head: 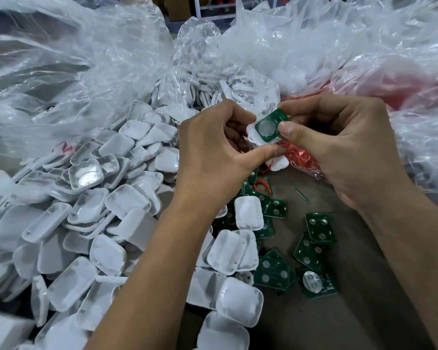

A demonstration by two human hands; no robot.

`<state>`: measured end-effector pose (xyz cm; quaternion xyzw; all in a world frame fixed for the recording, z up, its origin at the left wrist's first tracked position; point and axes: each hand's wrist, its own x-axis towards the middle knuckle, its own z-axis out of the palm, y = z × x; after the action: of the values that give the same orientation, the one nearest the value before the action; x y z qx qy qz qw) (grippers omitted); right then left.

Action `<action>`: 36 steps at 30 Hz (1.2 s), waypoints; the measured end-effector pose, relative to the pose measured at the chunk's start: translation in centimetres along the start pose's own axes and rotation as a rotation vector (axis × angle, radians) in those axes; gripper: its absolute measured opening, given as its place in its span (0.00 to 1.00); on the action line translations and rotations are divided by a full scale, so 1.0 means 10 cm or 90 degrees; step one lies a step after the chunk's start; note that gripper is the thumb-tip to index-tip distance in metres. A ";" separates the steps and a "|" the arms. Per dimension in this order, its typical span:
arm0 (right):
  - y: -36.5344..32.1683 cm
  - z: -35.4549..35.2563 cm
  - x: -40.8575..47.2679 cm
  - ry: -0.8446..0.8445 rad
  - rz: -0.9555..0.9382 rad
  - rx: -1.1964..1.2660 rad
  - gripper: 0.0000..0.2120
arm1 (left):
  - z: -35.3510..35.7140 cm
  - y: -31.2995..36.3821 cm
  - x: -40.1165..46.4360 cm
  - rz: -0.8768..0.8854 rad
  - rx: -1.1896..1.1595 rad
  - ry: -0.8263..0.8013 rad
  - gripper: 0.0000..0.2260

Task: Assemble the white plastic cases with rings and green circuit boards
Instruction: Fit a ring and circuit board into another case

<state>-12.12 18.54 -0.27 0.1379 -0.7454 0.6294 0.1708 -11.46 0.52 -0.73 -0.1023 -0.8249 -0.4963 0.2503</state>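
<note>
My left hand (213, 152) grips a white plastic case (252, 134) from below and behind, thumb under its lower edge. My right hand (339, 147) pinches a green circuit board (268, 126) with a round silver cell, lying on the open face of that case. A big heap of white cases (106, 210) fills the left side. Several loose green boards (314, 238) lie on the brown table below my hands. Red rings (301, 154) show in a clear bag just under my right hand, and one red ring (263, 186) lies loose on the table.
Large crumpled clear plastic bags (74, 59) surround the work area at back and right. A bag of white parts (288, 72) sits behind my hands. A reddish bag (402, 79) lies at the right. Brown table surface (339, 311) shows at the lower right.
</note>
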 end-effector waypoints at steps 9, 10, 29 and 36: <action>0.01 0.00 0.00 -0.010 -0.018 -0.009 0.11 | 0.00 0.00 0.00 0.010 0.008 0.004 0.22; 0.01 0.00 0.00 -0.011 -0.021 -0.011 0.11 | 0.00 0.00 0.00 0.008 0.005 0.002 0.21; 0.00 -0.01 -0.01 -0.012 -0.062 -0.113 0.08 | -0.02 0.02 -0.01 -0.012 -0.020 0.004 0.21; -0.03 0.05 -0.07 0.027 -0.052 -0.188 0.07 | 0.00 0.02 -0.02 -0.019 -0.020 -0.003 0.20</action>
<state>-11.42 17.99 -0.31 0.1280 -0.8200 0.5080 0.2305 -11.23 0.60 -0.64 -0.0950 -0.8191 -0.5128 0.2390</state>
